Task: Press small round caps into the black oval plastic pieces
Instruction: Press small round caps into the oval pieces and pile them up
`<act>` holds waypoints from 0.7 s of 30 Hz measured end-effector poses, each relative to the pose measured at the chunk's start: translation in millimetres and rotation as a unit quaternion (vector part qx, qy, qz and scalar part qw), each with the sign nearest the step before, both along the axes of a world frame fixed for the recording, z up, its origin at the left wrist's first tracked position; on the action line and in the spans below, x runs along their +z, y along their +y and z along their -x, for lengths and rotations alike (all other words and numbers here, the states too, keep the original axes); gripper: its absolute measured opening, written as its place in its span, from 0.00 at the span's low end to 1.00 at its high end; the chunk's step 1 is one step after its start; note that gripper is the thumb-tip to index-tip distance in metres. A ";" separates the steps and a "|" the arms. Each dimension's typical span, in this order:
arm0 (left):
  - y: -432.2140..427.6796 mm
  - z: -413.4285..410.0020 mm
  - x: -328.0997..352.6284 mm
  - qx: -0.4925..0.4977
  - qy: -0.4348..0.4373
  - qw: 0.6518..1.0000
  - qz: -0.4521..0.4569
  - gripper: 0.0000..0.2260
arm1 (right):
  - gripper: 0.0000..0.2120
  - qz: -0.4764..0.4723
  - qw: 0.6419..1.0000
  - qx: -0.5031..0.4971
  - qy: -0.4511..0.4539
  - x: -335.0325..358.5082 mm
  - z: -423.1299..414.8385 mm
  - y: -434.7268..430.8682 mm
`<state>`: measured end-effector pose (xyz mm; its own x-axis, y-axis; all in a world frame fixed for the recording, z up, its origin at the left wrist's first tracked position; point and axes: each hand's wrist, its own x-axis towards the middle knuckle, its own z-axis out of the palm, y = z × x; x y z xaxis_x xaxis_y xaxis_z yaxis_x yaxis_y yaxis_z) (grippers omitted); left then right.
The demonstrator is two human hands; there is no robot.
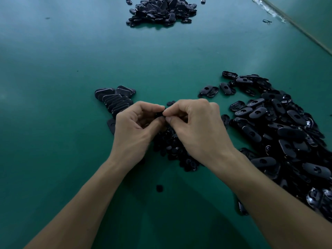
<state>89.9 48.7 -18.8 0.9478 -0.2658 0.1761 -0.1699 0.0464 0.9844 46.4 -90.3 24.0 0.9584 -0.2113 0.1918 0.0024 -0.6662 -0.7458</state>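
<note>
A small black piece (pixel 159 114) is sitting at the centre of the frame, pinched between the fingertips of both hands, and almost all of it is hidden by them. Only a dark sliver is showing, so I cannot tell whether it is an oval piece, a round cap or both together. The left hand (pixel 138 124) is curling its fingers and thumb round the piece from the left. The right hand (pixel 195 126) is pinching it with thumb and forefinger from the right, the other fingers folded in.

Directly under the hands a heap of small round caps (pixel 172 146) is lying on the green table (pixel 53 72), partly covered by both wrists. One stray cap (pixel 159 188) is lying apart, lower in the frame between the forearms, and a couple of caps (pixel 170 103) are peeking out just above the fingertips.

Left of centre, a row of oval pieces (pixel 115 100) is leaning in overlapping stacks, its lower end hidden behind the left hand. Along the right side a large loose heap of oval pieces with round holes (pixel 280 133) is spreading out, running off the right edge of the frame. At the top centre another dark heap (pixel 161 9) is being cut off by the frame's edge, its parts too small to make out clearly. The table edge (pixel 294 27) is crossing the upper right corner.
</note>
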 end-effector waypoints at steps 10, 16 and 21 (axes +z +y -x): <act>-2.2 0.7 0.3 0.020 0.013 0.999 0.033 0.11 | 0.06 0.000 0.999 -0.033 -0.036 -4.5 0.5 4.5; -2.0 -0.2 -0.4 0.015 0.024 0.999 0.029 0.12 | 0.06 -0.008 0.999 -0.016 -0.027 -6.6 -0.1 2.0; -0.9 -0.3 0.5 0.000 0.017 1.000 0.016 0.11 | 0.07 -0.045 0.999 -0.003 -0.012 -6.0 -0.2 2.0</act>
